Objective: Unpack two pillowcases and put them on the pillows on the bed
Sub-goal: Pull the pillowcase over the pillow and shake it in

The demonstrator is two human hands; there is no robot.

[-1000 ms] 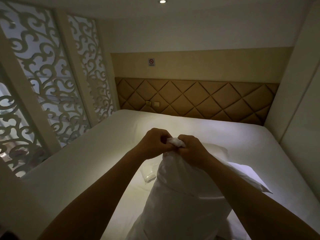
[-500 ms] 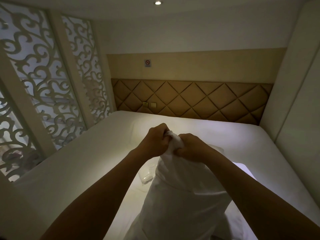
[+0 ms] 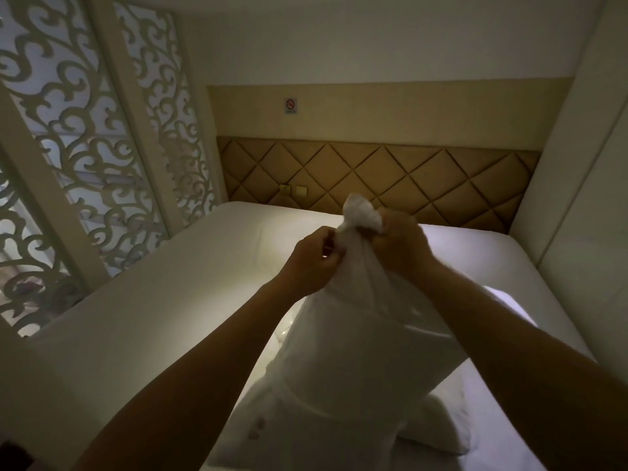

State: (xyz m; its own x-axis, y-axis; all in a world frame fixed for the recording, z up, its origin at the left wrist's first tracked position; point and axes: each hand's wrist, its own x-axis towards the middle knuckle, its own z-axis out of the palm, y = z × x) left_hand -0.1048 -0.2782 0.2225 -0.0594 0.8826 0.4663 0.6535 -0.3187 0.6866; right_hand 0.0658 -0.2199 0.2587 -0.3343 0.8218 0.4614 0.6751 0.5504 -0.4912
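A no-smoking sign [image 3: 290, 105] on the wall [image 3: 424, 107] at upper centre carries a caption too small to read. At frame centre the left hand [image 3: 314, 258] pinches and the right hand [image 3: 397, 244] clenches the gathered neck of the pillowcase [image 3: 356, 351], which stands on the bed [image 3: 163, 317] with its base cut off by the lower edge and half hides a second pillow [image 3: 438, 428] at lower right. Both hands sit higher than 0.5 s earlier, the bunched end now above the right fist.
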